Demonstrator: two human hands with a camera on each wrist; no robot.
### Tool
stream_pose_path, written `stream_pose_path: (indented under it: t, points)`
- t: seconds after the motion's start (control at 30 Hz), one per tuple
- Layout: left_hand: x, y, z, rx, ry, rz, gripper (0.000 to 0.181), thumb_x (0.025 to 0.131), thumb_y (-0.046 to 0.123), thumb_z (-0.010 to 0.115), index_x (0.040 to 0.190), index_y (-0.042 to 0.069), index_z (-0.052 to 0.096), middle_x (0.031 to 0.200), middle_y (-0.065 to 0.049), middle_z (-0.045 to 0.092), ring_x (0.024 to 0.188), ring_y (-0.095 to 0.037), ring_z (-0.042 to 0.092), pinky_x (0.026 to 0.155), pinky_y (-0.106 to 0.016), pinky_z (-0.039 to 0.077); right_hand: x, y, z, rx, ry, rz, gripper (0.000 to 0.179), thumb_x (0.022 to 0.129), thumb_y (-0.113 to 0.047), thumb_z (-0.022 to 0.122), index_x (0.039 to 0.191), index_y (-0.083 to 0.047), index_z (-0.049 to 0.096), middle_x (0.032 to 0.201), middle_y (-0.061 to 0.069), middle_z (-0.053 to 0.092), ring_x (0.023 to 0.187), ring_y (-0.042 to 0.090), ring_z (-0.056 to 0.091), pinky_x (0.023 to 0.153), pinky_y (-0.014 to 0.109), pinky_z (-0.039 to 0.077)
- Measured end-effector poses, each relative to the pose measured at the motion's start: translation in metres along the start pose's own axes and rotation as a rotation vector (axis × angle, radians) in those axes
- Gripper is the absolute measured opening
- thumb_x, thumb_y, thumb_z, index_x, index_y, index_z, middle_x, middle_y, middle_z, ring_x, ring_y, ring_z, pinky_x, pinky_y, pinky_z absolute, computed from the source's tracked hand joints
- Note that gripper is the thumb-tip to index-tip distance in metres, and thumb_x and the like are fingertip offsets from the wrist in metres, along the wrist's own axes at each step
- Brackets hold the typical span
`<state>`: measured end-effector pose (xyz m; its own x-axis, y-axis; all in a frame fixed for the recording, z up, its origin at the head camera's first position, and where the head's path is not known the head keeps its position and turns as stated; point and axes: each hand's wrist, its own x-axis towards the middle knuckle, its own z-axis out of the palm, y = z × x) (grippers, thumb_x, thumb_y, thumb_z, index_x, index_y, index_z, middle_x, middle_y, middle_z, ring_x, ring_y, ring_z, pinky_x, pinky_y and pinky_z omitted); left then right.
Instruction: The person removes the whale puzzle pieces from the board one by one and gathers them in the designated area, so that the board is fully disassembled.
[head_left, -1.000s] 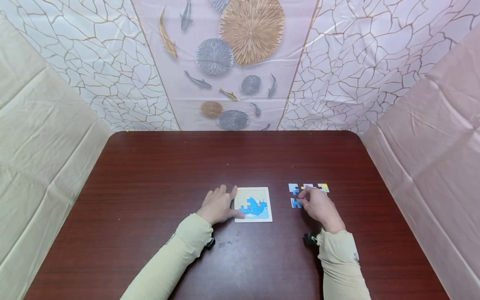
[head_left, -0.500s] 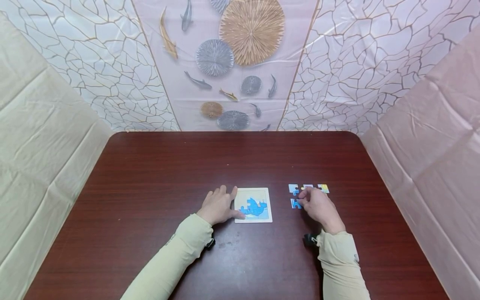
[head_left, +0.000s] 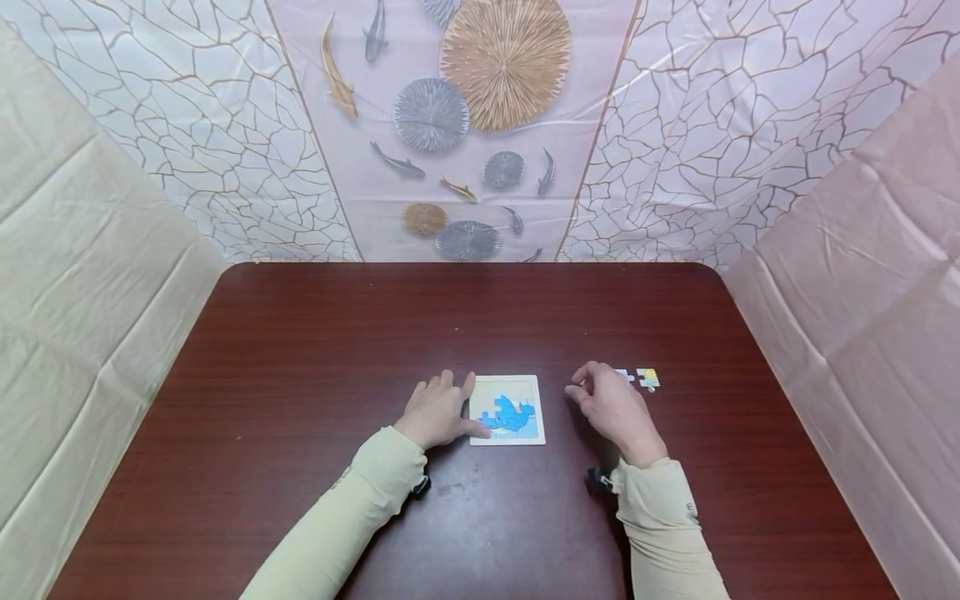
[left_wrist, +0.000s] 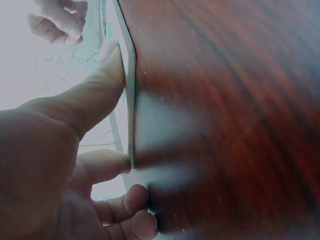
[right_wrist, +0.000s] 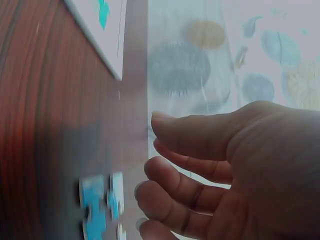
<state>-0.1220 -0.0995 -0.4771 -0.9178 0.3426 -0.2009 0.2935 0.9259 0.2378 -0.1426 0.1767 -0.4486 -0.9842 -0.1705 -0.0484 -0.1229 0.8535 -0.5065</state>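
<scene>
A small square puzzle tray [head_left: 540, 421] with a pale rim lies mid-table, a blue animal picture partly filled inside it. My left hand [head_left: 437, 410] rests at its left side, thumb over the near-left part and index finger by the far-left corner. The right hand [head_left: 617, 410] hovers right of the tray, thumb and index finger close together. Whether a piece sits between those fingertips cannot be seen. Jigsaw pieces [head_left: 648, 378] lie beyond and under it, partly hidden. Blue-and-white puzzle pieces [right_wrist: 93, 205] show on the table below the fingers in the right wrist view.
The dark red-brown wooden table [head_left: 322, 350] spreads around both hands. Patterned cloth [head_left: 450, 192] hangs behind its far edge, and pale folded cloth [head_left: 847, 333] stands at the sides. A black wrist strap [head_left: 598, 480] is by the right cuff.
My right hand has shifted left and slightly away from the person, off its earlier place at the pieces. The right-hand yellow piece shows more fully. Left hand and tray stay put.
</scene>
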Motion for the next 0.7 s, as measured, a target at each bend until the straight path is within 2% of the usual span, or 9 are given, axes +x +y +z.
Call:
stream_pose_path:
  t: [0.3, 0.5, 0.7]
  points:
    - [0.001, 0.000, 0.000, 0.005, 0.004, 0.000, 0.101, 0.073, 0.070, 0.069, 0.150, 0.013, 0.039, 0.117, -0.017, 0.053, 0.097, -0.027, 0.052, 0.075, -0.035, 0.036, 0.003, -0.026, 0.022, 0.000, -0.013, -0.085, 0.017, 0.087, -0.018, 0.072, 0.100, -0.008, 0.069, 0.085, 0.002, 0.054, 0.074, 0.018, 0.052, 0.066, 0.036, 0.044]
    - [0.002, 0.000, 0.002, 0.018, 0.011, -0.003, 0.101, 0.073, 0.071, 0.068, 0.150, 0.013, 0.040, 0.118, -0.017, 0.054, 0.100, -0.028, 0.053, 0.077, -0.037, 0.038, 0.003, -0.038, 0.034, -0.014, -0.047, -0.111, 0.029, 0.087, -0.023, 0.074, 0.112, -0.007, 0.070, 0.093, 0.005, 0.054, 0.081, 0.019, 0.049, 0.068, 0.035, 0.045]
    - [0.002, 0.000, 0.001, 0.018, 0.006, -0.008, 0.100, 0.073, 0.071, 0.068, 0.150, 0.013, 0.040, 0.119, -0.018, 0.054, 0.102, -0.029, 0.053, 0.078, -0.038, 0.039, 0.003, -0.045, 0.042, -0.018, -0.085, -0.132, 0.038, 0.085, -0.026, 0.076, 0.118, -0.007, 0.070, 0.092, 0.005, 0.052, 0.079, 0.017, 0.045, 0.064, 0.031, 0.044]
